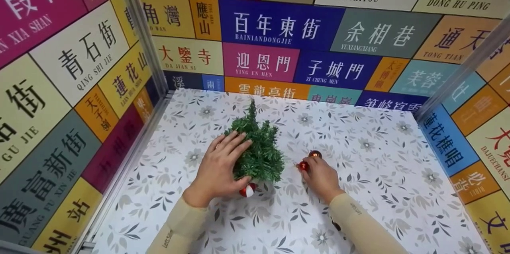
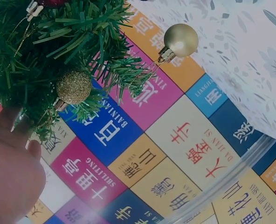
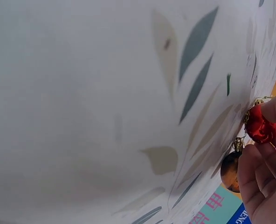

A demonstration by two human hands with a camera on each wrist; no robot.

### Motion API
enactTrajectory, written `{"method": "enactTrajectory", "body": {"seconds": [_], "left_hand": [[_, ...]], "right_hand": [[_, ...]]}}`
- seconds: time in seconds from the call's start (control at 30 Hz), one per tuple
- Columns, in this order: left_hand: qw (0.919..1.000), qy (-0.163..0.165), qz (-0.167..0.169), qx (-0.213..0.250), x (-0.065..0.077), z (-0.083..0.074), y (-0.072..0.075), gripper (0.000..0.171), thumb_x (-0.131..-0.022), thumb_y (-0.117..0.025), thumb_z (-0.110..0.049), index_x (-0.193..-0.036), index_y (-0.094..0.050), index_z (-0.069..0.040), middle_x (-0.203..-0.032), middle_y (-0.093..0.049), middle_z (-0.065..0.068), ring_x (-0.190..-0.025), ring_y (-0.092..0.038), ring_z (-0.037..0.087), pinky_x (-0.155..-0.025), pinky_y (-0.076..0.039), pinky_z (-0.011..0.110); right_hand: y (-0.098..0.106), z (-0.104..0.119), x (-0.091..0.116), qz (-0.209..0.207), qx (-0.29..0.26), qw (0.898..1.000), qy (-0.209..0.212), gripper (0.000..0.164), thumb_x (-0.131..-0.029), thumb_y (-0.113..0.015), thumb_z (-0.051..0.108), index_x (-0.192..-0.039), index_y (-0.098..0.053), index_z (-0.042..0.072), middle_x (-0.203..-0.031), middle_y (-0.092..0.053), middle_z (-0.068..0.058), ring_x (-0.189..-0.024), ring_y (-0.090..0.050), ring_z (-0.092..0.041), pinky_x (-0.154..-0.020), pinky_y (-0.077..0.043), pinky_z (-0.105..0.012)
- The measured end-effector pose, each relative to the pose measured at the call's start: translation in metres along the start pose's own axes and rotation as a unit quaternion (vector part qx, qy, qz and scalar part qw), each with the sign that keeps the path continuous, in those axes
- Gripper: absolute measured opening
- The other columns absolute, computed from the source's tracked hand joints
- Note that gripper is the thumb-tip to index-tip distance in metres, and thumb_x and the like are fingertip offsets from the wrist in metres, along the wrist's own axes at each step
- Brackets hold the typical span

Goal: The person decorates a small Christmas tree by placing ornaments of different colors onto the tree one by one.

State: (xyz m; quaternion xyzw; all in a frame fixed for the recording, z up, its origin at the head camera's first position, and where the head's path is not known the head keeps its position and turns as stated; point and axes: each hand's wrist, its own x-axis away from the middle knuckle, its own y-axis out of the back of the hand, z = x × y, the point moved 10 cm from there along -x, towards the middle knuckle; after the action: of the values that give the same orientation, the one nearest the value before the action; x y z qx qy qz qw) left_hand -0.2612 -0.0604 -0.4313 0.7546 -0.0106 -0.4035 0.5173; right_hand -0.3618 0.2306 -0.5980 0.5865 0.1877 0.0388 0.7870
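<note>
A small green artificial Christmas tree (image 1: 263, 158) stands on the patterned tabletop. My left hand (image 1: 221, 168) rests against its left side, fingers extended over the branches. Below that thumb shows a red-and-white ball (image 1: 248, 192). In the left wrist view, a glittery gold ball (image 2: 73, 87) and a smooth gold ball (image 2: 181, 40) hang from branches. To the right of the tree, my right hand (image 1: 322, 180) pinches a shiny red bauble (image 1: 303, 166) between thumb and fingers, close to the table. Just beyond those fingers lies a copper-coloured bauble (image 1: 315, 153), partly covered by the hand.
Panels printed with large characters (image 1: 275, 27) wall in the table at the back and both sides. Metal posts (image 1: 149, 39) mark the corners. A small dark object (image 1: 336, 226) pokes out beside my right forearm, mostly hidden.
</note>
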Motion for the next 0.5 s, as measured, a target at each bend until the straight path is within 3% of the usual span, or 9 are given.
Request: {"method": "enactTrajectory", "body": {"seconds": [0.5], "left_hand": [[0.9997, 0.004, 0.025, 0.004, 0.0023, 0.0053, 0.0, 0.088, -0.075, -0.071, -0.052, -0.153, -0.043, -0.021, -0.155, -0.041, 0.003, -0.146, -0.028, 0.026, -0.119, -0.013, 0.046]], "right_hand": [[0.0005, 0.0, -0.0007, 0.011, 0.002, 1.0, -0.005, 0.044, -0.086, -0.077, 0.029, -0.122, -0.065, 0.008, -0.117, -0.062, -0.011, -0.103, -0.063, -0.031, -0.088, -0.052, -0.051]]}}
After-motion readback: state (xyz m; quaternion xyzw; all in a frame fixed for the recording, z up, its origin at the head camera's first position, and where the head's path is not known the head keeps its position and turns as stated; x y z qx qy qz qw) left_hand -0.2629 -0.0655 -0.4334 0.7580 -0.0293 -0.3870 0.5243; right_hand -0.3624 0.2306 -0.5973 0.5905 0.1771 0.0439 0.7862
